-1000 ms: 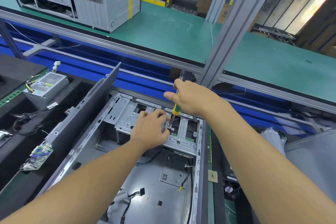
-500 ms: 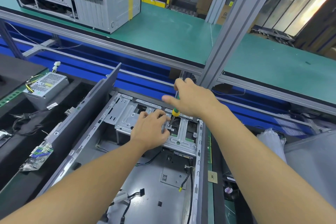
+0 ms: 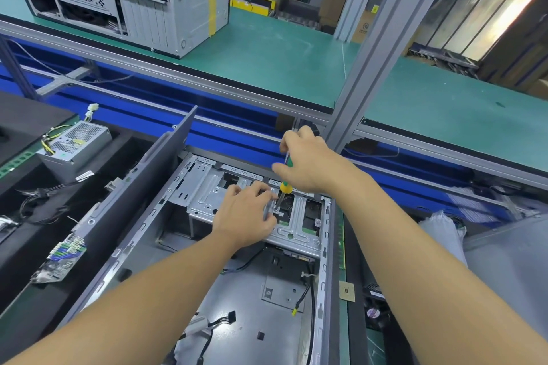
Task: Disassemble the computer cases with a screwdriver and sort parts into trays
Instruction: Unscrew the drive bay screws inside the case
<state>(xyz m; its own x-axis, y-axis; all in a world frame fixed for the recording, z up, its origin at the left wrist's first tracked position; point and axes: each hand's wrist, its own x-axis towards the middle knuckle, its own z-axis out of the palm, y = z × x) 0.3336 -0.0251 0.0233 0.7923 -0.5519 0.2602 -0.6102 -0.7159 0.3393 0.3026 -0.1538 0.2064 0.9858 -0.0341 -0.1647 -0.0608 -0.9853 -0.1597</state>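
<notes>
Head view: right hand (image 3: 311, 166) wraps the screwdriver (image 3: 286, 187) handle, tip standing on a screw (image 3: 276, 210) in the metal bracket (image 3: 299, 225) of the open computer case (image 3: 267, 320); just left of it, left hand (image 3: 246, 216) pinches the bracket, probably steadying it.

Crowded on top of the drive cage (image 3: 204, 198) by the left hand (image 3: 246, 213) lying on its middle, the tilted screwdriver (image 3: 286, 187) just right of those fingers (image 3: 267, 195), and the right hand (image 3: 308, 163) gripping the handle above. Walled off left of the drive cage by the raised side panel (image 3: 142, 181). Hemmed in right of it by the case rail (image 3: 324, 261). Closed behind and above the drive cage by the shelf edge (image 3: 237, 89) and the upright post (image 3: 364, 68). Open from above nearer than the drive cage, down to the case floor (image 3: 246, 284), save for loose cables (image 3: 221, 321).
</notes>
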